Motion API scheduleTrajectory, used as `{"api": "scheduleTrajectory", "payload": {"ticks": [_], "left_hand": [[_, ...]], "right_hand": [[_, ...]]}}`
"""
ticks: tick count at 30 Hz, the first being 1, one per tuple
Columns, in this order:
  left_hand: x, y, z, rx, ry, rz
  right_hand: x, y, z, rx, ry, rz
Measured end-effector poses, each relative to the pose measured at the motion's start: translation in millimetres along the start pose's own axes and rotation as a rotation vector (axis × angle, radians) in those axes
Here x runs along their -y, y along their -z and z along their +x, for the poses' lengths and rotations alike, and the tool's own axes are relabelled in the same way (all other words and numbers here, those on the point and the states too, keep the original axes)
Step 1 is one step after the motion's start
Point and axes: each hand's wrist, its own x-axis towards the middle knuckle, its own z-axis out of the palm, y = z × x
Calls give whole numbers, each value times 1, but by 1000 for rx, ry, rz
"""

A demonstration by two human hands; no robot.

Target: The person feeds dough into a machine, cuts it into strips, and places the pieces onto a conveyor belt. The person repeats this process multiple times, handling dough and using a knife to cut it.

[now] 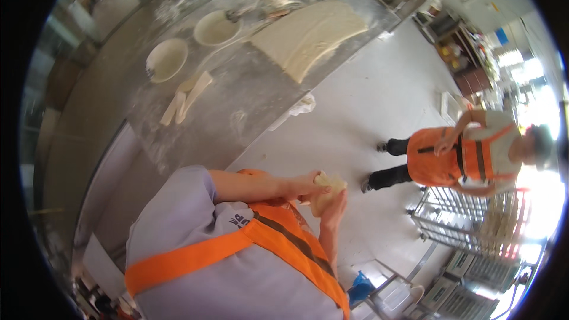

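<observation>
In front of my orange apron, both hands hold a pale, soft-looking piece of dough [319,206]. My left hand [307,186] grips its near left side, with the thumb across it. My right hand [335,209] cups the right side, fingers wrapped around the dough. Parts of the dough are hidden behind the fingers. On the floured worktable [249,98] to the front left lie several cut dough strips [189,98]. Farther along the table is a large flat sheet of dough [311,35], its near edge thicker.
Two white bowls [167,60] [218,28] stand past the strips. A white cloth or bag [303,104] hangs at the table's edge. A person in an orange apron [433,155] stands across the floor at right, near a wheeled rack [458,218]. A blue bag [361,286] sits lower right.
</observation>
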Motion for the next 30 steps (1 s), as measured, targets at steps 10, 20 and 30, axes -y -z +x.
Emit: {"api": "scheduleTrajectory", "payload": {"ticks": [10, 20, 30], "left_hand": [[-13, 140, -43, -764, -588, -285], [-32, 332, -108, -2433, -59, 831], [-20, 392, -97, -2078, 331, 694]], "right_hand": [[22, -122, 128, 835, -219, 29], [22, -154, 294, 1038, -183, -646], [62, -177, 410, 936, -156, -778]]}}
